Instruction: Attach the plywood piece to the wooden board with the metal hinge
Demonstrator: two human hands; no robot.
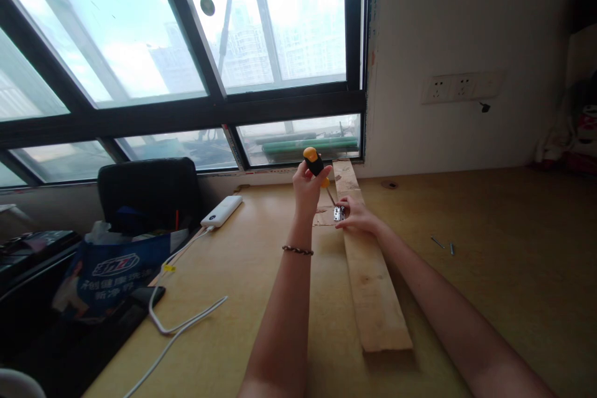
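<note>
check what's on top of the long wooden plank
The right hand is over the plank, holding a small metal piece near its left edge; the surface beneath that hand is covered.

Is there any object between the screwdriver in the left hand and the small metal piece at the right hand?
Nothing visible: the screwdriver slants from the left hand toward the metal piece, which the right hand holds at the wooden board.

Two hands [358, 215], one screwdriver [314, 164], one metal fitting [338, 214], one long plank [377, 298], two screws [452, 249]
</note>
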